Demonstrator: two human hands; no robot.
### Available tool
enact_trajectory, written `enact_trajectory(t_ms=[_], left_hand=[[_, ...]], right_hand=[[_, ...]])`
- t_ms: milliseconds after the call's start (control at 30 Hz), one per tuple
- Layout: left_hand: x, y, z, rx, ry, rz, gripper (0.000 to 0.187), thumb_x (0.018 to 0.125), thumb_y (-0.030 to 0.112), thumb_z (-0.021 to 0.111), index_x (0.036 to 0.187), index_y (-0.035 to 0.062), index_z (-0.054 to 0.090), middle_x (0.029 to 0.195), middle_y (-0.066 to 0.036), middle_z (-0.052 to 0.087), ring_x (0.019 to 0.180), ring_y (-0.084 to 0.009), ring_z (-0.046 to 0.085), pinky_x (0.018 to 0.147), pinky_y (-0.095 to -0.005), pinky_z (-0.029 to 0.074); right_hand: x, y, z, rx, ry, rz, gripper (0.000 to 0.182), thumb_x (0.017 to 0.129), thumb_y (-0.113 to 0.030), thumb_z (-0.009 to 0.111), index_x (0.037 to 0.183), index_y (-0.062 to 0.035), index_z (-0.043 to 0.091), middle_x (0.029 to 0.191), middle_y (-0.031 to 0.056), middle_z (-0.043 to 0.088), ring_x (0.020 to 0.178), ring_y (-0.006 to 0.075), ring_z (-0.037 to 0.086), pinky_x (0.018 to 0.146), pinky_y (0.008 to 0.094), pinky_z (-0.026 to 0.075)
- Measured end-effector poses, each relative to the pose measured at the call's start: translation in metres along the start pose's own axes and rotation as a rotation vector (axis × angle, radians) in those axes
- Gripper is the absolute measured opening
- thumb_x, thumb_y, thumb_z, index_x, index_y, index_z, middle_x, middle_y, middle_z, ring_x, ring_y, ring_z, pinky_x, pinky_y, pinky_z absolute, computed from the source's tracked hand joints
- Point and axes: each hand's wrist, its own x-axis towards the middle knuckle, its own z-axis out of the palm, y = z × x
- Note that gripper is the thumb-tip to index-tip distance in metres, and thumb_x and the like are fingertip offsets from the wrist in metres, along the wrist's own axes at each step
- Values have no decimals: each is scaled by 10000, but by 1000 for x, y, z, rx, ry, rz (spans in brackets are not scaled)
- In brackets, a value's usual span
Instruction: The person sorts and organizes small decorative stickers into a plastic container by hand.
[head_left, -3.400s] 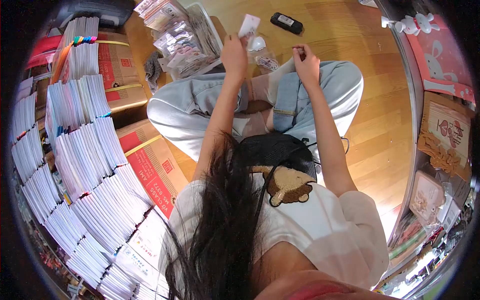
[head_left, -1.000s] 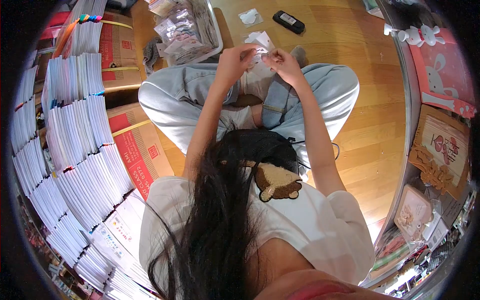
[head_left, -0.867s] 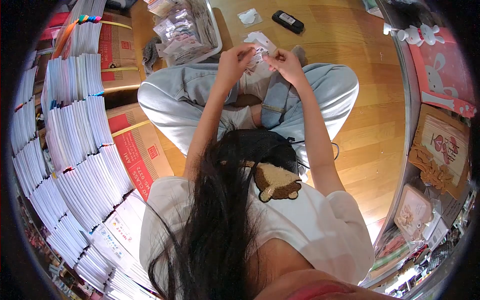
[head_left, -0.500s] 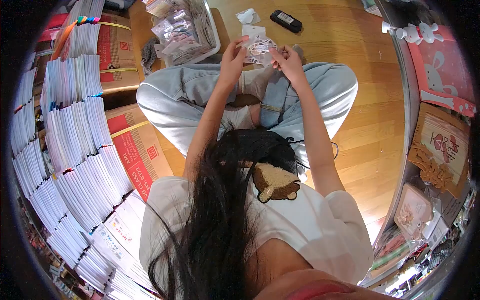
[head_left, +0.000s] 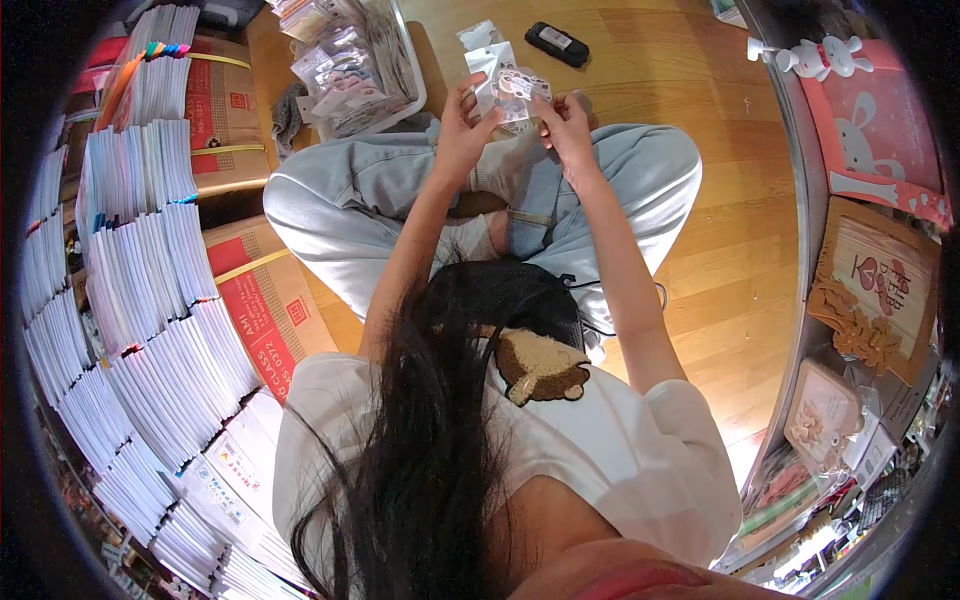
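I sit cross-legged on a wooden floor in pale jeans. My left hand and my right hand are raised over my knees and together pinch a small clear packet with a white card and pinkish patterned pieces inside. The left hand grips its left edge, the right hand its right corner. Just beyond it on the floor lies another small clear packet with a white shape.
A clear bin of packaged small goods stands at the upper left. A black device lies on the floor ahead. Stacks of white booklets and red-printed cartons line the left. A shelf with rabbit figures and cards runs along the right.
Both hands came together on the small packet and lifted it a little higher and forward. The view has shifted slightly, so the floor items sit nearer the top edge.
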Motion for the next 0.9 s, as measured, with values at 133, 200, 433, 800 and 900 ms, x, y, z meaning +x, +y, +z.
enact_trajectory(t_ms=[133,200,433,800,900], left_hand=[[-1,10,4,-113,45,-19,479,866,31,596,1293,49,380,1197,-109,516,1020,-149,556,810,-278,496],[-2,18,7,-127,88,-67,479,869,46,604,1293,52,382,1195,-103,517,1016,-149,554,818,-281,487],[1,-2,-2,151,12,183,453,858,21,577,1272,52,396,1109,-87,554,987,-135,547,795,-273,469],[-2,-6,-20,245,-34,2,297,870,94,604,1130,-2,494,859,-97,647,777,-108,594,670,-267,486],[-3,-3,-26,327,-51,-8,216,874,129,619,1005,-18,530,847,-121,660,794,-108,613,659,-275,493]], right_hand=[[-2,-3,0,-85,-131,85,327,818,-315,692,742,-60,502,618,20,550,405,71,449,361,208,325],[-5,-6,1,-167,-199,92,359,809,-359,694,720,-45,546,593,26,557,407,72,462,364,215,337],[-8,-8,5,-357,-228,74,457,851,-449,609,863,7,606,632,53,606,450,112,533,406,229,395],[-6,-9,2,-298,-321,19,345,893,-374,580,918,-30,581,692,16,572,629,85,572,512,210,408],[-9,-8,2,-303,-345,23,303,880,-343,608,899,-41,598,722,14,592,667,79,572,551,211,409]])
